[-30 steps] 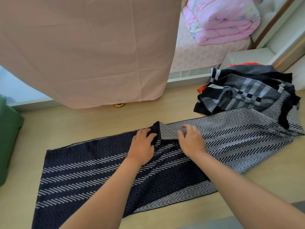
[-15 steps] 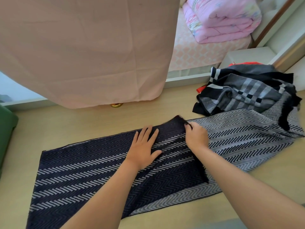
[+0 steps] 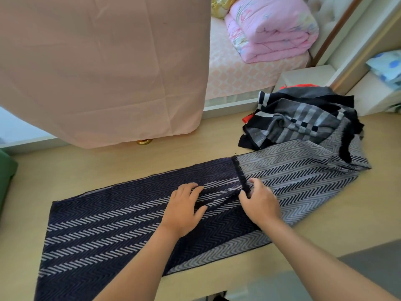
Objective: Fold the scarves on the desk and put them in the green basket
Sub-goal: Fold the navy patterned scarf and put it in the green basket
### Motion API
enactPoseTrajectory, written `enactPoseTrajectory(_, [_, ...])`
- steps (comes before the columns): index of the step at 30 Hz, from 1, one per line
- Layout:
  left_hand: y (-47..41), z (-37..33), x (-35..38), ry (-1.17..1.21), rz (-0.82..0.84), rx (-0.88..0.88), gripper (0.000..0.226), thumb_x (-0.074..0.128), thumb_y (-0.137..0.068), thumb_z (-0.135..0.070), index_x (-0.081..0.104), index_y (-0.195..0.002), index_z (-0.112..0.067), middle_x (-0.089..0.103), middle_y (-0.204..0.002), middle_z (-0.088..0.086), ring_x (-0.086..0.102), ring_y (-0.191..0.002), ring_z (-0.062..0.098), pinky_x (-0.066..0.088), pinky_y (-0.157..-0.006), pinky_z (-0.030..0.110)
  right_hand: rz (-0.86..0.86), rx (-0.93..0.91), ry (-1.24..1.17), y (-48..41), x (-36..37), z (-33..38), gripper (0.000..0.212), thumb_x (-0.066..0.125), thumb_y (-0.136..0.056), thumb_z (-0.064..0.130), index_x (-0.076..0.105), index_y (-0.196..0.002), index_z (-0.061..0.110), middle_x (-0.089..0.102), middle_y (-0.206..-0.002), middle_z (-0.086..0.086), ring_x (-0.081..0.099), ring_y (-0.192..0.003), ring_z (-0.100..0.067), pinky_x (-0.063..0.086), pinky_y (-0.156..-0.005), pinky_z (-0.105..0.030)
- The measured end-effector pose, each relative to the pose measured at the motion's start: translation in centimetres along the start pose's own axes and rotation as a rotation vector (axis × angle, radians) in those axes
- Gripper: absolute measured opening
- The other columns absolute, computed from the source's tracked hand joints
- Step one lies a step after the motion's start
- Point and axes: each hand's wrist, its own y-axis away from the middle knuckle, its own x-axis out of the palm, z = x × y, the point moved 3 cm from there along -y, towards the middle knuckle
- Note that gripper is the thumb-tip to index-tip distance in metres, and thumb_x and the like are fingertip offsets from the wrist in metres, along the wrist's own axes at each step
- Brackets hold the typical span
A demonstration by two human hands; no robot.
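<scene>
Desk (image 3: 325, 216) of pale wood bears scarf (image 3: 121, 216), pink curtain (image 3: 104, 68) behind

Scarf (image 3: 121, 216) spread across desk (image 3: 108, 166); scarf pile (image 3: 303, 118) behind its right end; basket (image 3: 6, 177) at left edge.

Home bedroom: bed (image 3: 234, 70) with folded pink quilt (image 3: 273, 31), hanging pink curtain (image 3: 104, 68), wooden desk (image 3: 108, 161).

A navy herringbone scarf (image 3: 121, 222) lies flat across the table, its fringed end folded over its grey reverse. More scarves (image 3: 303, 120) sit heaped beyond. The green basket (image 3: 6, 177) shows at the left edge.
</scene>
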Motion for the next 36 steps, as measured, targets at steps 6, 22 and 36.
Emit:
enactPoseTrajectory(6, [4.8,-2.0,1.5,-0.041,-0.046,0.263,0.029,0.05,-0.087,-0.056,0.052,-0.1,-0.03,0.048,-0.097,-0.011,0.049,-0.091,0.014,0.039,-0.077,0.027,0.008,0.136,0.214,5.1,1.6,-1.7,0.037,0.053,-0.092,0.055,0.059,-0.109,0.023,0.051,-0.11,-0.002,0.054,-0.102,-0.023,0.046,-0.083,-0.035])
enactPoseTrajectory(22, [10.2,-2.8,2.4,0.128,-0.096,0.302,0.011,0.057,-0.087,-0.022,0.062,-0.096,-0.026,0.06,-0.09,-0.011,0.056,-0.085,0.012,0.051,-0.07,0.033,-0.099,0.144,0.015,10.1,-0.4,-2.8,0.021,0.051,-0.1,0.026,0.046,-0.119,0.018,0.065,-0.102,-0.006,0.062,-0.092,-0.03,0.043,-0.066,-0.035])
enactPoseTrajectory(36, [11.7,2.6,2.3,-0.136,0.367,-0.196,0.096,0.05,-0.079,-0.077,-0.003,-0.152,-0.046,-0.016,-0.162,-0.006,-0.018,-0.149,0.024,0.001,-0.119,0.056,0.274,-0.195,0.434,11.6,4.8,0.3,0.061,0.046,-0.099,0.046,0.017,-0.153,0.045,0.003,-0.165,-0.005,0.005,-0.15,-0.032,0.027,-0.113,-0.058])
